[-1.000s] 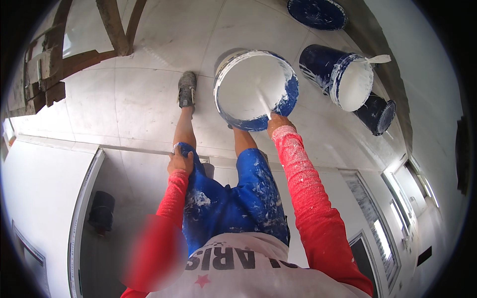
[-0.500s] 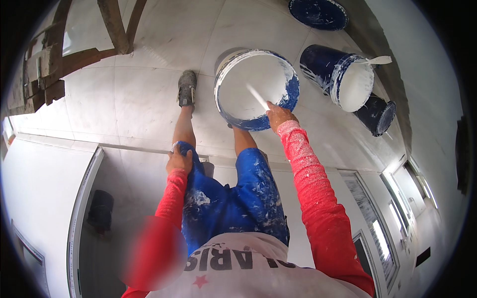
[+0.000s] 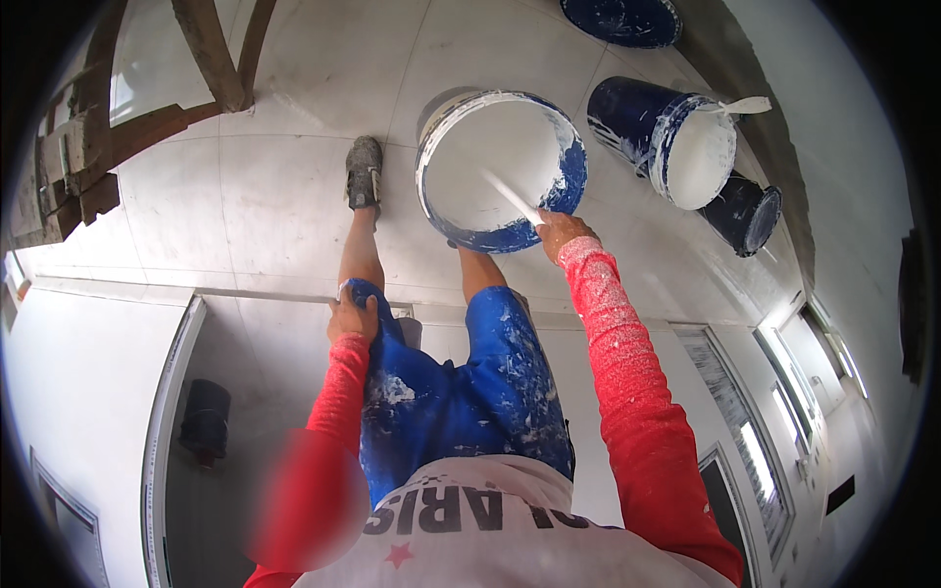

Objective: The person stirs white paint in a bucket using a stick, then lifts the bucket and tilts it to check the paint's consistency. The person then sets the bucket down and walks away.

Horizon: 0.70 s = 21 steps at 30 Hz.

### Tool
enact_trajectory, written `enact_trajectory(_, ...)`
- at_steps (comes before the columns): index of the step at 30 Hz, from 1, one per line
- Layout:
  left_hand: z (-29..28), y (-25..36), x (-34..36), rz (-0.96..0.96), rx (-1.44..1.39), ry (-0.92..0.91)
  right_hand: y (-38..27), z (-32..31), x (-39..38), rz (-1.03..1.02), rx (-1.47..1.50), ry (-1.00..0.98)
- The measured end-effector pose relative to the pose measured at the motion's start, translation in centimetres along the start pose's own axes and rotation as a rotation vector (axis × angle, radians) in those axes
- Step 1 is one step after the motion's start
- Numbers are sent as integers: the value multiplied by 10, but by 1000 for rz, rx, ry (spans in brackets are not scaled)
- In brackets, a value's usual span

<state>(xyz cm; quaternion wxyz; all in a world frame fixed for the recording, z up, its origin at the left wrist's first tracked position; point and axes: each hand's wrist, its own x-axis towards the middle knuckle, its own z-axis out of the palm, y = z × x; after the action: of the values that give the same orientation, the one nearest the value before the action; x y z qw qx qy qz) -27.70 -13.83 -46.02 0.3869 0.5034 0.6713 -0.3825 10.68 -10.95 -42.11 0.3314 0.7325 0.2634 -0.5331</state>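
My right hand [image 3: 560,231] grips a white stick [image 3: 510,196] that dips into white compound [image 3: 495,147] in a large blue, white-smeared bucket [image 3: 565,201] in front of me. The stick's lower end disappears in the compound. My left hand [image 3: 351,314] is wrapped round my left leg near the knee, on my paint-spattered blue shorts [image 3: 461,412].
Right of the bucket, a blue pail [image 3: 627,118] of white compound carries a white tool [image 3: 747,105], beside a dark container [image 3: 735,220]. A blue lid [image 3: 618,20] lies above. A wooden frame [image 3: 225,73] stands upper left; a dark bucket [image 3: 206,416] is behind a doorway.
My right hand and the stick shifted slightly left, then back right, as the stick moved within the compound. My left hand stays on my leg. The whole view has shifted slightly.
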Motion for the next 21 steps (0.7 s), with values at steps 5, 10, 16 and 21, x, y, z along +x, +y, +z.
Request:
enact_trajectory(5,-3,2,2,-35,-6,-36,-2,42,-13,42,-189,10)
enact_trajectory(10,3,-1,4,-12,14,-10,-35,-18,-16,-140,-187,119)
enact_trajectory(16,0,5,3,5,73,-19,16,-22,4,69,-268,166)
enact_trajectory(21,0,6,6,1,82,-14,-1,32,-10,194,-98,-30)
